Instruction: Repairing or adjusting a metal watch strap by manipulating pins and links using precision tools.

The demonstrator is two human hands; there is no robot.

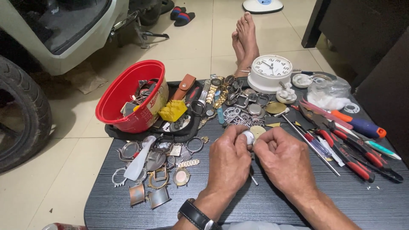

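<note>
1. The left hand [230, 159], with a black strapped wristwatch [197, 216] on its wrist, has its grip closed on a small round white watch part [248, 136], pinched at the fingertips.
2. The right hand [284, 159] meets the left over the same part; fingers curled, thumb and forefinger pressed to its edge. Whether it carries a tool I cannot tell; a thin metal pin [253, 179] shows below, between the hands.
3. The part is held just above the dark wood-grain tabletop [375, 204], near its middle.
4. Left of the hands: a scatter of loose metal watch cases and bezels [157, 170], and a white plastic blower [139, 159].
5. Behind: a red plastic bowl [123, 91] of parts, a yellow block [173, 110], a heap of metal wristwatches [221, 96], a white round alarm clock [271, 72].
6. Right: red-handled pliers and screwdrivers [349, 145], lying well apart from the hands.
7. The person's bare feet [245, 40] rest on the tiled floor [191, 42] beyond the tabletop
</note>
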